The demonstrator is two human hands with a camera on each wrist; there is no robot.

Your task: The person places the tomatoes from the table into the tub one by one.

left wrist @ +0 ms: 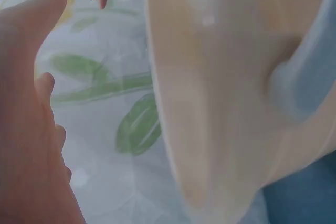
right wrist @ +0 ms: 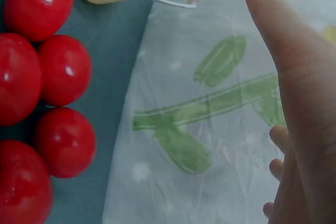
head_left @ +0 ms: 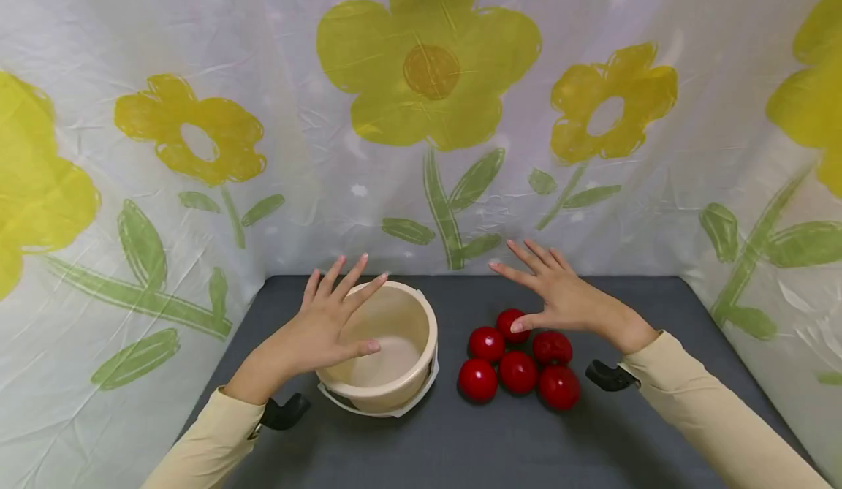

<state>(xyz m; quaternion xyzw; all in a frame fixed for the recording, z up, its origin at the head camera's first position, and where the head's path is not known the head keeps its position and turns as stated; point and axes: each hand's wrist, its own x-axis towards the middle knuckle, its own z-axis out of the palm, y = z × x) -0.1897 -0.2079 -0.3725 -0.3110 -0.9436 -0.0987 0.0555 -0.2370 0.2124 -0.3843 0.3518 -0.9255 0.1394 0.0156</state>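
Note:
My left hand (head_left: pixel 325 332) is held above the left side of a cream bucket (head_left: pixel 427 332), fingers spread and holding nothing. The bucket stands upright, and nothing shows inside it. Its pale handle (head_left: pixel 401 407) hangs down around the near side. In the left wrist view the bucket wall (left wrist: pixel 210 77) fills the right half, beside my thumb (left wrist: pixel 50 3). My right hand (head_left: pixel 566 299), also spread and free of any object, hovers over the back right of several shiny red balls (head_left: pixel 518 372). They sit clustered, right of the bucket; the right wrist view shows some red balls (right wrist: pixel 65 142) left of the hand.
A dark grey tabletop (head_left: pixel 421 452) lies under everything. Behind it and at both sides hangs a white curtain (head_left: pixel 316 204) printed with yellow flowers. Black wrist straps (head_left: pixel 283 411) sit at both sleeve cuffs.

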